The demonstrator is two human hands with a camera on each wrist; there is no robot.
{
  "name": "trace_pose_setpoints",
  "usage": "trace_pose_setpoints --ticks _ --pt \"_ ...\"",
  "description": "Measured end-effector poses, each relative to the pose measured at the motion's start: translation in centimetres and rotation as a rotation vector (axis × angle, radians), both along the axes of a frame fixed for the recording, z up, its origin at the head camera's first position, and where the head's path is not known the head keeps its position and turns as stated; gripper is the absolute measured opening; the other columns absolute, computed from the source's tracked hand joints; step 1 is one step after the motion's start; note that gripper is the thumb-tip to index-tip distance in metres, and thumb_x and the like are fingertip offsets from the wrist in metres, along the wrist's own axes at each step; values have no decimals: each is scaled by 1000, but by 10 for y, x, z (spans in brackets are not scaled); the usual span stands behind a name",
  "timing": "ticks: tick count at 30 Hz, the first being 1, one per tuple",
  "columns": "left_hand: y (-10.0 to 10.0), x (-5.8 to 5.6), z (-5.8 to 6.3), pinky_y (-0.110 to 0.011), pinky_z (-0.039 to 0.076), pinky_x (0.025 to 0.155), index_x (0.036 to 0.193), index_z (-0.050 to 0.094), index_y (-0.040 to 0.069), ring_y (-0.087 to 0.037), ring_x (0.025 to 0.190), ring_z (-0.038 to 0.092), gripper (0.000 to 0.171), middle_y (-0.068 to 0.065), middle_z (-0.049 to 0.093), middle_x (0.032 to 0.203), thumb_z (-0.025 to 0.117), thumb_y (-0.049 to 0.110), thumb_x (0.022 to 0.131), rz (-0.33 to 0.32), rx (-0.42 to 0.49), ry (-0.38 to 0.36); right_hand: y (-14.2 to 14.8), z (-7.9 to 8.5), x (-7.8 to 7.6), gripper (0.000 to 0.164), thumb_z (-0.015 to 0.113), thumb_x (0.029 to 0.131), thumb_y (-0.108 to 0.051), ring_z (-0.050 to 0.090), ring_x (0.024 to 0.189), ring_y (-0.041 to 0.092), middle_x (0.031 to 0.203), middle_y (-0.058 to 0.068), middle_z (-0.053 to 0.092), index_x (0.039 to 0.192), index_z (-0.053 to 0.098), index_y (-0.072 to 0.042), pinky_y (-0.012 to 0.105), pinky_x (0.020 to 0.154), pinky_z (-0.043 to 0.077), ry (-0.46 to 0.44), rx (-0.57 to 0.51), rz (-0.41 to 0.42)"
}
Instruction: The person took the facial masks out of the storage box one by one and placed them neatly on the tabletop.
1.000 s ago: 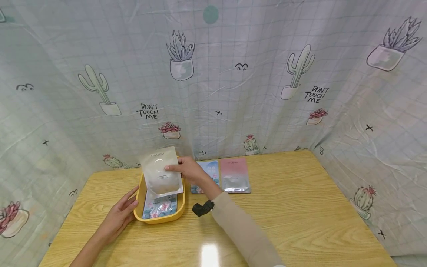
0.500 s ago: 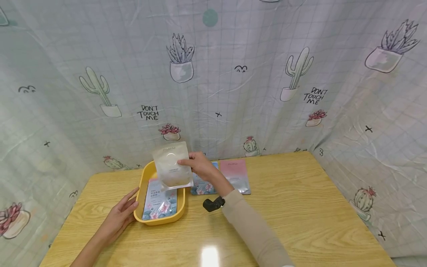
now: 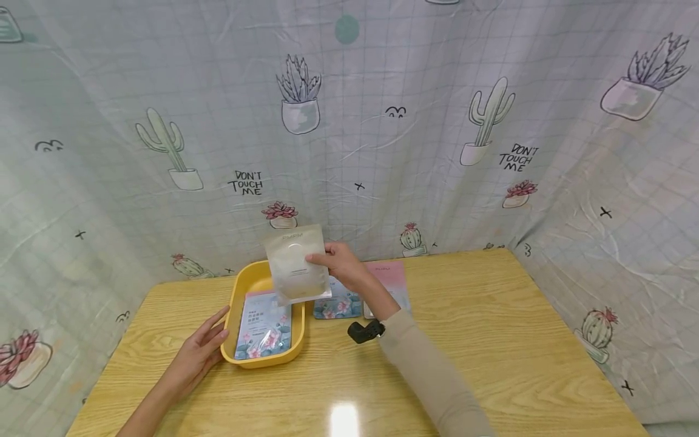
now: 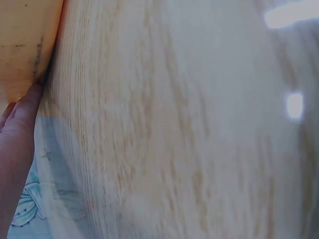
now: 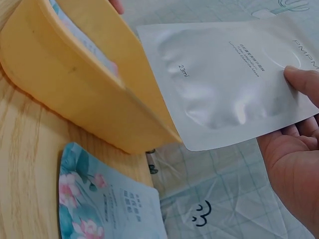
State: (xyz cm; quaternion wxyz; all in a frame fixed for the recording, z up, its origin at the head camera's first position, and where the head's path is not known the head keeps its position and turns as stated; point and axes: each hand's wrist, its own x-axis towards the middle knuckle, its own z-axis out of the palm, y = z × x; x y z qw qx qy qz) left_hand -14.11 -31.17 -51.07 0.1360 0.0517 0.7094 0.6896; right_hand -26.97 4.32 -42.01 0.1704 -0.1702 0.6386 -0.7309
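Observation:
My right hand (image 3: 349, 267) pinches a cream-and-silver PMPM face mask sachet (image 3: 299, 276) along its right edge, thumb on the printed front. The sachet is held up above the right rim of a yellow plastic bin (image 3: 273, 363); "23ml" reads on it in the right wrist view. Inside the bin lies a blue sachet with pink flowers (image 3: 262, 328). My left hand (image 3: 199, 349) rests its extended fingers against the bin's left side. In the left wrist view, those fingers (image 4: 27, 102) lie along the bin's outer wall.
On the table right of the bin lie another blue floral sachet (image 3: 338, 306) and a pink-and-silver sachet (image 3: 394, 279), partly hidden behind my right hand and forearm. A curtain printed with cacti (image 3: 382, 152) hangs along the table's back edge and at both sides.
My right hand has lifted the cream-and-silver sachet from over the bin and moved it rightward, uncovering more of the floral sachet inside. The left hand has stayed at the bin's side.

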Motion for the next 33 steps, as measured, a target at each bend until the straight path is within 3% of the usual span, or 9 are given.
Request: trace_pose_setpoints --ticks 14,21,24,26,33 --pt "-2 -1 1 -24 51 97 166 11 17 5 125 53 64 -33 7 163 44 21 111 -11 21 7 35 11 3 29 64 102 -10 70 92 15 111 10 73 124 66 7 31 79 57 34 57 -5" --pt "-2 -4 0 -25 51 97 166 11 19 5 124 53 64 -31 8 165 45 22 111 -16 24 -4 53 12 6 27 64 102 -12 59 73 10 98 3 74 122 69 5 27 68 49 78 120 -20" --pt "-3 -4 1 -24 51 97 166 12 19 6 123 53 65 -29 9 165 46 23 111 -6 16 -10 59 12 7 27 64 102 -12 62 76 11 99 4 73 123 68 6 28 71 52 78 122 -18" --pt "-2 -4 0 -24 52 96 166 12 19 7 122 54 65 -29 10 165 47 24 111 3 10 -16 64 11 7 28 64 102 -11 69 88 15 105 9 74 123 67 6 31 78 57 71 117 -12" --pt "-3 -6 -1 -27 53 96 166 12 19 2 123 56 65 -32 11 163 46 23 111 5 14 2 80 9 9 29 65 102 -14 71 102 24 117 16 72 125 68 3 39 84 60 49 152 -31"
